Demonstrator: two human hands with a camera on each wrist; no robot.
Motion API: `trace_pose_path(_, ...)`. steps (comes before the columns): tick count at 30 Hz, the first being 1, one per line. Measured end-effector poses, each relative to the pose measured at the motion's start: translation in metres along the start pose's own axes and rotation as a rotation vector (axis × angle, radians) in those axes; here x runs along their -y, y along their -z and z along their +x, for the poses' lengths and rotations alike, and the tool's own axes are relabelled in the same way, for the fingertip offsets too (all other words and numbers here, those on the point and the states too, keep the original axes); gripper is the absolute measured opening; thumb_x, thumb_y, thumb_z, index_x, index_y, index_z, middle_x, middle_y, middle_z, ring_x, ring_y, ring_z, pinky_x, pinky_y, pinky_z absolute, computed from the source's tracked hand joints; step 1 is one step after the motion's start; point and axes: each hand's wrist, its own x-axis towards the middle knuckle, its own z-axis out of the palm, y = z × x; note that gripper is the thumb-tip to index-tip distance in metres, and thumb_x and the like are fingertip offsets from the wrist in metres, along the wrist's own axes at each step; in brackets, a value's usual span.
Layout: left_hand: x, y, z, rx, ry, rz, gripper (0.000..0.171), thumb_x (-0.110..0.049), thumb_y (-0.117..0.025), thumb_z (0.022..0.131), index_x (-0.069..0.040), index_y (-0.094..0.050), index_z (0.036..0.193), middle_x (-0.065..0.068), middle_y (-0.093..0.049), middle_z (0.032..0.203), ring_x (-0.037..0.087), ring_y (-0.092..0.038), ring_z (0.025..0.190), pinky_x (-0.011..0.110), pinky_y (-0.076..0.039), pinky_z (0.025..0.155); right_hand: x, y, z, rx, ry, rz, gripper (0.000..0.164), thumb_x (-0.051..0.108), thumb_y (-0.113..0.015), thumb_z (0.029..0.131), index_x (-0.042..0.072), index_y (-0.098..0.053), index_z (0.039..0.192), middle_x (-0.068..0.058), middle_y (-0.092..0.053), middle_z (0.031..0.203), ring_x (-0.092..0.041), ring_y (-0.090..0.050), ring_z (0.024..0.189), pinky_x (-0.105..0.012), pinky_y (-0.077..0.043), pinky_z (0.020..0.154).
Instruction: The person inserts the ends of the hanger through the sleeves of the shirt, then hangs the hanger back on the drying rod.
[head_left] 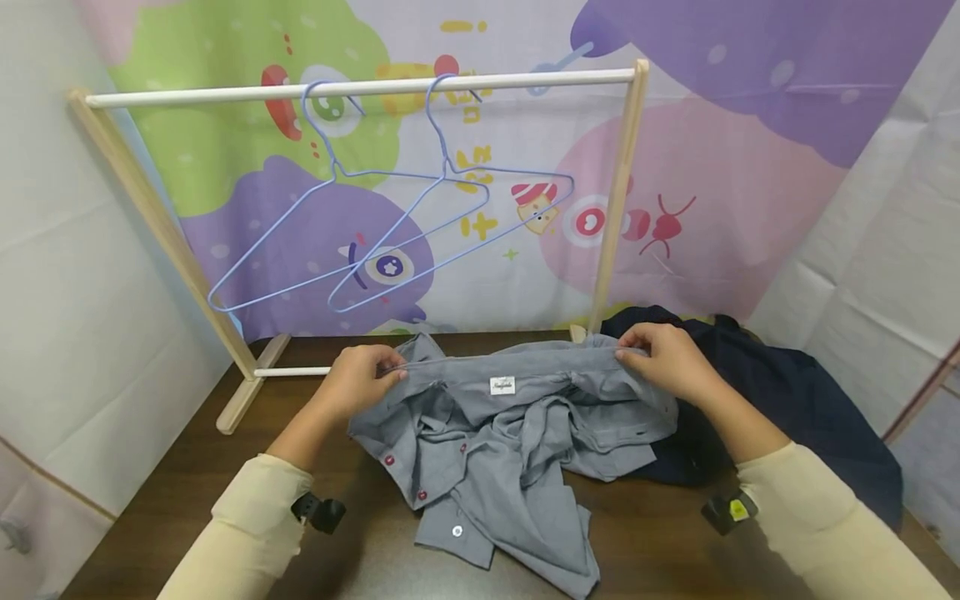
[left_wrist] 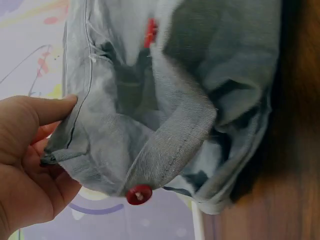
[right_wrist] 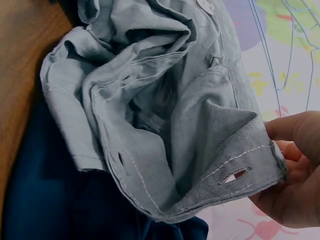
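A grey button-up shirt hangs bunched between my two hands, its lower part lying on the table. My left hand pinches one end of the collar edge. At the other end, my right hand pinches the edge between thumb and fingers. A white label shows inside the neck. In the left wrist view, a red button sits at the corner near my left hand. The right wrist view shows a buttonhole beside my right hand.
Behind the shirt stands a rack with a white rail and wooden posts. Two blue hangers, a left one and a right one, hang from it. Dark navy cloth lies heaped on the table at right.
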Motion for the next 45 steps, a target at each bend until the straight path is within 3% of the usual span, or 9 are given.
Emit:
trace_pose_path(6, 0.000, -0.002, -0.003, 0.030, 0.014, -0.039, 0.010, -0.011, -0.072, 0.087, -0.004, -0.072, 0.095, 0.000, -0.068, 0.081, 0.016, -0.061, 0.072, 0.038, -0.051, 0.068, 0.000, -0.002, 0.000, 0.010, -0.014, 0.030, 0.012, 0.014, -0.066, 0.092, 0.003, -0.069, 0.095, -0.010, -0.066, 0.090, -0.023, -0.055, 0.076, -0.038, -0.046, 0.067)
trace_pose_path(16, -0.012, 0.015, -0.009, 0.025, 0.009, -0.053, 0.016, -0.013, -0.074, 0.085, -0.006, -0.073, 0.100, 0.000, -0.069, 0.083, 0.014, -0.064, 0.072, 0.035, -0.052, 0.064, 0.007, 0.001, -0.001, 0.008, -0.048, 0.087, 0.014, 0.015, -0.066, 0.093, 0.003, -0.069, 0.098, -0.011, -0.067, 0.094, -0.025, -0.057, 0.083, -0.040, -0.047, 0.072)
trace_pose_path(21, -0.018, 0.028, -0.014, -0.025, -0.029, -0.044, 0.015, -0.012, -0.076, 0.083, -0.008, -0.073, 0.098, 0.000, -0.070, 0.083, 0.014, -0.064, 0.070, 0.033, -0.050, 0.061, 0.010, 0.006, -0.001, 0.056, -0.029, 0.078, 0.013, 0.010, -0.067, 0.090, 0.003, -0.070, 0.100, -0.007, -0.066, 0.089, -0.022, -0.057, 0.079, -0.037, -0.047, 0.069)
trace_pose_path(30, -0.030, 0.062, -0.026, -0.151, -0.089, 0.033, 0.014, -0.009, -0.078, 0.081, -0.008, -0.072, 0.093, -0.001, -0.067, 0.078, 0.014, -0.063, 0.069, 0.034, -0.049, 0.061, 0.012, 0.016, -0.005, 0.159, 0.053, -0.044, 0.011, 0.005, -0.071, 0.085, 0.004, -0.070, 0.096, -0.001, -0.065, 0.083, -0.016, -0.056, 0.073, -0.035, -0.048, 0.066)
trace_pose_path(40, -0.035, 0.099, -0.030, -0.339, -0.164, 0.136, 0.016, -0.005, -0.079, 0.077, -0.006, -0.074, 0.091, 0.002, -0.065, 0.075, 0.015, -0.062, 0.065, 0.034, -0.048, 0.059, 0.015, 0.018, -0.009, 0.157, 0.077, -0.049, 0.009, 0.003, -0.071, 0.084, 0.006, -0.070, 0.092, 0.001, -0.063, 0.080, -0.014, -0.054, 0.069, -0.034, -0.047, 0.063)
trace_pose_path(45, -0.037, 0.120, -0.031, -0.390, -0.177, 0.196, 0.017, -0.004, -0.079, 0.074, -0.005, -0.074, 0.091, 0.007, -0.065, 0.077, 0.020, -0.065, 0.067, 0.037, -0.047, 0.060, 0.019, 0.018, -0.009, 0.169, 0.092, -0.057, 0.009, 0.002, -0.071, 0.084, 0.006, -0.070, 0.092, 0.002, -0.063, 0.080, -0.013, -0.054, 0.070, -0.034, -0.048, 0.064)
